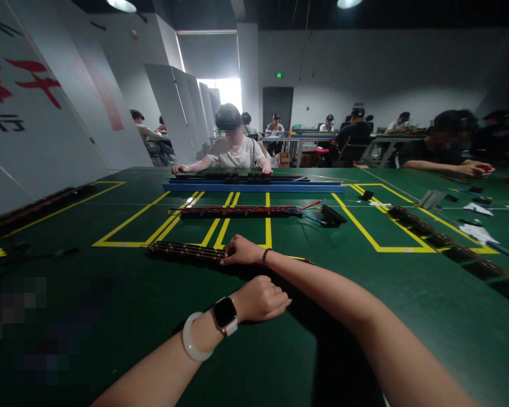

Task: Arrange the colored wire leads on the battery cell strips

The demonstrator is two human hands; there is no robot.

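Note:
My right hand (242, 250), a beaded bracelet at its wrist, is closed with its fingertips on the right part of a long dark strip (186, 251). Thin pale lines run along the strip, which lies slantwise on the green table; a red and yellow wire end (299, 259) shows beyond my wrist. Nearer to me, my left hand (261, 298) is held with curled fingers, below the right wrist. Its palm is hidden, so anything inside cannot be made out. A watch (224, 314) and a white bangle (192, 337) circle the left wrist.
Behind the strip lies a dark bar (237, 211) with red and blue wires. Farther back, a person (233, 147) rests both hands by blue rails (254, 187). More dark strips lie at left (38, 207) and right (453, 249). Yellow tape (402, 250) marks the table.

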